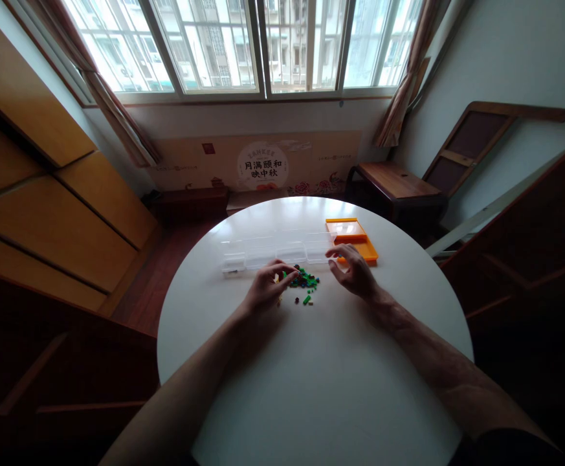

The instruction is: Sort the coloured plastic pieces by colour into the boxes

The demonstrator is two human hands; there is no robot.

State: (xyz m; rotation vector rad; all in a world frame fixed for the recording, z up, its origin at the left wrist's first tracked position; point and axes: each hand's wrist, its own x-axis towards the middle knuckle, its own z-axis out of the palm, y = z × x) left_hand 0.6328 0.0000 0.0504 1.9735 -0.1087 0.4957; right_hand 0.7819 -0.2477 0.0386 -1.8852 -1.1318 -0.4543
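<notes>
A small pile of tiny building bricks (305, 278), mostly green with some dark ones, lies on the white round table (311, 375). My left hand (268, 285) is at the pile's left side, its thumb and forefinger brought together over the bricks. Whatever may sit between those fingertips is too small to make out. To the right of the pile, my right hand (354, 275) hovers with thumb and fingers apart and nothing visible in them. Just in front of the pile are a few loose bricks, one of them a longer green brick (307, 300).
Behind the hands stands a clear plastic compartment box (257, 259), its see-through lid raised. An orange tray (367, 249) with a clear panel is beyond my right hand. A wooden chair (398, 181) is at the back right, and wooden cabinets (59, 213) line the left.
</notes>
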